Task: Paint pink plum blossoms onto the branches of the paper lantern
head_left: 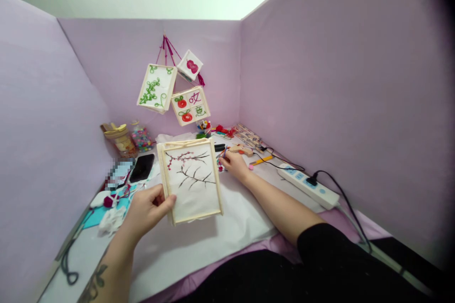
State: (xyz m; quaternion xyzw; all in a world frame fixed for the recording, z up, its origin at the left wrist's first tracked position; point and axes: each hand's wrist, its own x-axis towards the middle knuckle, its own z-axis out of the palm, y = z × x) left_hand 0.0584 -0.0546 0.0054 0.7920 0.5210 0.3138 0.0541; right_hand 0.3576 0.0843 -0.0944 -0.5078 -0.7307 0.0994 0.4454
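My left hand [151, 206] grips the lower left edge of a wood-framed white panel [195, 198], thumb on its front. Dark branches with small pink-red blossoms cover the panel's upper half. It is held upright, slightly tilted, above the white table cover. Beyond its right edge, my right hand [234, 164] is closed around a thin purple-blue stick [225, 151], its exact kind too small to tell. Small red and pink bits [220, 167] lie by those fingertips. A beige tool with an orange part [241, 150] lies just behind the right hand.
Decorated framed panels [158, 87] hang on the back partition. A power strip [307, 187] with black cords lies at the right. Left are jars [122, 139], a black phone [142, 168] and white scraps [112, 220]. A yellow-orange stick [261, 160] lies right of my right hand.
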